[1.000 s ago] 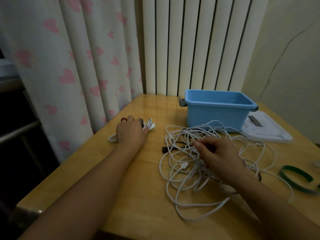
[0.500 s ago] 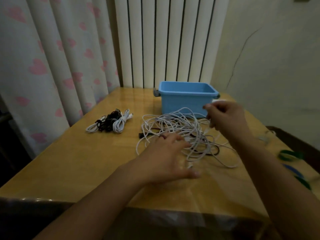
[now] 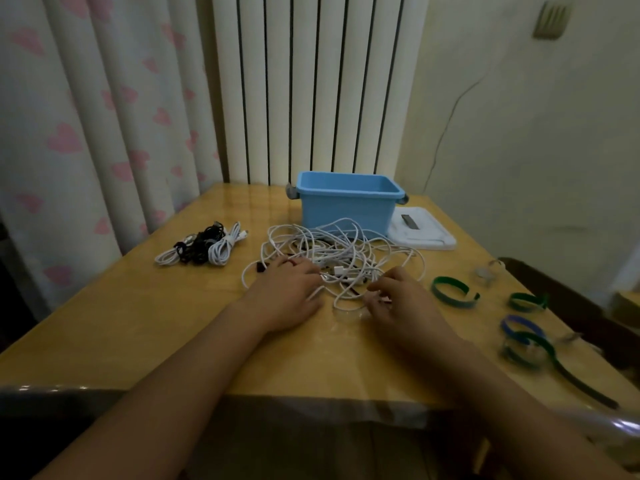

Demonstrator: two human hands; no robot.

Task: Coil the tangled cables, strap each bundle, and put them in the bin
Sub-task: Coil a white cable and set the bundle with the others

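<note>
A tangle of white cables with a few dark strands lies mid-table, in front of the blue bin. My left hand rests palm down on the tangle's near left edge, fingers stretched over the strands. At the near right edge, my right hand has its fingers curled and appears to pinch a white strand. Coiled black and white bundles lie to the left. Green straps and a blue strap lie on the right.
A white lid-like tray sits right of the bin. A small clear object lies near the straps. The wooden table ends close to me. A curtain hangs left and a radiator stands behind.
My left hand left the coiled bundles and came over to the tangle. My right hand rose with a strand, then came back down to the tangle's near edge. The camera shifted right.
</note>
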